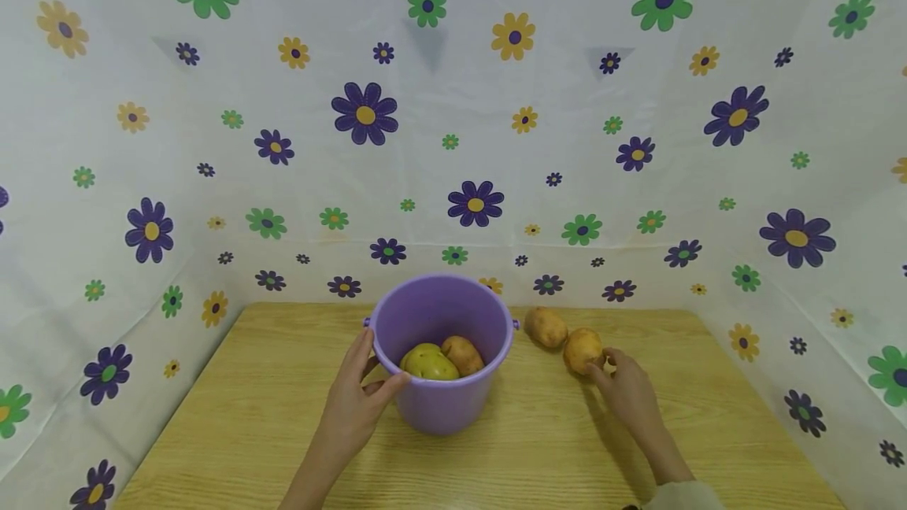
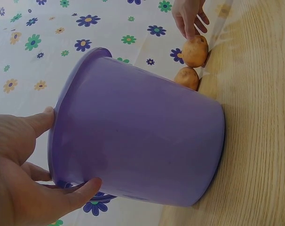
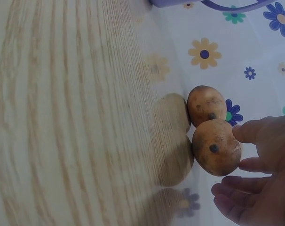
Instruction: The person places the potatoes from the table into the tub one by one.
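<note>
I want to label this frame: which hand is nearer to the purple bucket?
Left. The left hand holds the purple bucket at its rim; the right hand is apart, touching a potato on the table.

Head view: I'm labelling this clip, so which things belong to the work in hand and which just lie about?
In hand:
purple bucket, held by the left hand
near potato, touched by the right hand
far potato
two potatoes inside

Lying about:
wooden table
flowered backdrop

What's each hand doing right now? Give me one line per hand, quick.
Left hand: fingers curled round the side of the purple bucket, holding it.
Right hand: open, fingertips touching the nearer potato on the table, not gripping it.
</note>
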